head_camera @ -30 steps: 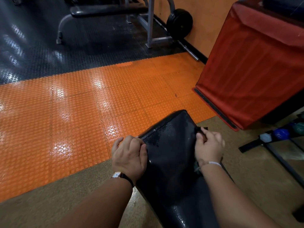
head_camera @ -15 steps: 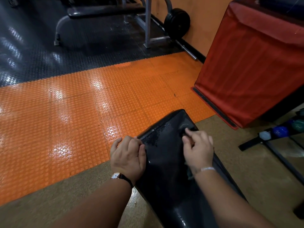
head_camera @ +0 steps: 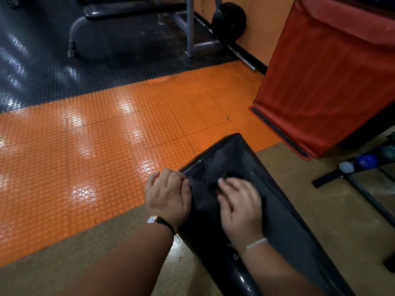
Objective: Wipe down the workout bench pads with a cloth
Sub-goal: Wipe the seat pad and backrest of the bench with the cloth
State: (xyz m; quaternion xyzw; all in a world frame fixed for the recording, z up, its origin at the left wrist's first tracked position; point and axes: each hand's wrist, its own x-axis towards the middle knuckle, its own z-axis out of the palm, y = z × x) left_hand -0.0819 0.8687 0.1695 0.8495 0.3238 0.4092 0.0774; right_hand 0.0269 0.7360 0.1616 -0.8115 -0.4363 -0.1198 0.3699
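A black padded bench pad (head_camera: 284, 210), wet and shiny in patches, slopes from the lower right up to the frame's middle. My left hand (head_camera: 168, 197) grips the pad's left edge near its top end, fingers curled over the rim. My right hand (head_camera: 241, 208) lies on the middle of the pad, blurred by motion, fingers bent over a dark cloth (head_camera: 224, 175). Only a small part of the cloth shows, at the fingertips.
A tall red fabric-covered box (head_camera: 333, 77) stands close on the right. Small coloured dumbbells (head_camera: 363, 162) sit on a low rack at the right edge. Beyond the orange studded floor (head_camera: 85, 167) stand another bench (head_camera: 128, 9) and a weight plate (head_camera: 229, 21).
My right hand has swept with the cloth from the pad's right edge leftward to its middle. My left hand has kept its grip on the left edge.
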